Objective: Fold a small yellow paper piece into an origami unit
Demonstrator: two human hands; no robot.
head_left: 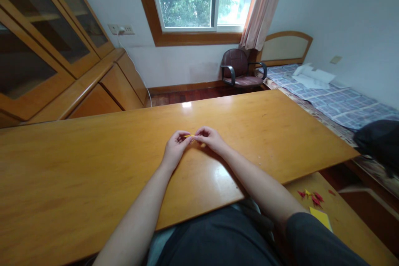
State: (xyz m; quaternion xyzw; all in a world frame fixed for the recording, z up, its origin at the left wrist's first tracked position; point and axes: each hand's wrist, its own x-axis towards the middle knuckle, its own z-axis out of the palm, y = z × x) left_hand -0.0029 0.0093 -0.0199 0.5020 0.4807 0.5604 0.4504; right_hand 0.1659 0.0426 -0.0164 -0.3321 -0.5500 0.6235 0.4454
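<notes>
Just above the wooden table (102,166), a small yellow folded paper piece (188,136) is pinched between my two hands. My left hand (176,146) grips it from the left with thumb and fingertips. From the right, my right hand (210,139) closes its thumb and index finger on the other end. Fingertips of both hands nearly meet and cover most of the paper, so its full shape is hidden.
On a lower surface (352,220) at the right lie several small red folded pieces (316,200), a yellow one (307,192) and yellow paper sheets (321,217). A chair (238,68) stands beyond the table, a bed (339,95) to the right, a cabinet (90,104) to the left.
</notes>
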